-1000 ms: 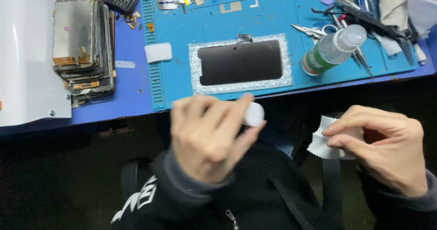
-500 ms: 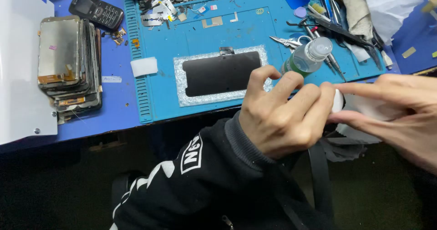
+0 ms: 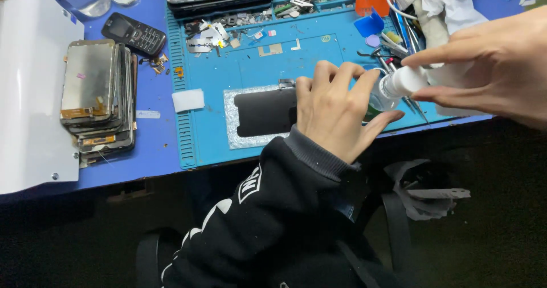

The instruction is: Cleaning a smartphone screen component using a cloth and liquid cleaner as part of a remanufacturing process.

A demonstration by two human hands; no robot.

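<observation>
Hands meet over the right end of the blue work mat (image 3: 228,145), which serves as the landmark for everything else. The left hand (image 3: 336,114) is curled around a small clear bottle (image 3: 376,103), fingers wrapped over its body so that most of it is hidden; the grip looks firm, apparently to steady the bottle near the mat's front edge. The right hand (image 3: 490,71) comes in from beyond the mat's right side, with thumb and forefinger pinched close on the bottle's white cap (image 3: 405,82), the other fingers folded behind; something white seems pressed under them, though I cannot tell what. On the mat's middle lies a dark phone screen (image 3: 265,112) framed by a silvery border, flat and within easy reach. A white pad (image 3: 188,100) sits at the mat's left edge. Left of the mat stands a stack of old phone panels (image 3: 97,97), with a small black keypad phone (image 3: 134,34) behind it. Tools and scraps crowd the mat's far edge.
</observation>
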